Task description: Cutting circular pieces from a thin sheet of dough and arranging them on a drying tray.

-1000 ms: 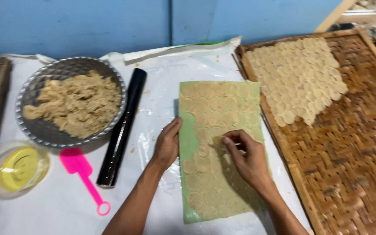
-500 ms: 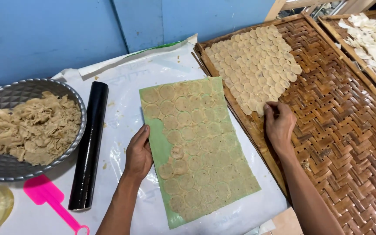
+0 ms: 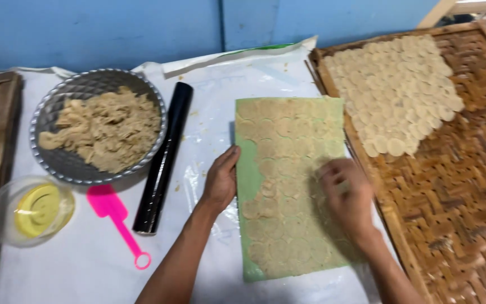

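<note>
Now the green sheet point(image 3: 288, 186), covered with cut dough rounds, lies flat on the white table cover point(image 3: 85, 270) beside the woven tray point(image 3: 451, 214). The right hand point(image 3: 347, 194), blurred, is back on the rounds from the tray edge; its grip is unclear. The left hand point(image 3: 220, 180) presses open-palmed on the sheet's left edge, holding nothing, near the black roller point(image 3: 164, 157).

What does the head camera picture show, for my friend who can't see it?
A person's left hand holds the edge of a green mat covered in thin round dough discs, while the right hand rests on the discs. A woven tray with more discs sits to the right; a bowl of dough scraps, a black rolling pin and a pink spatula lie to the left.
</note>
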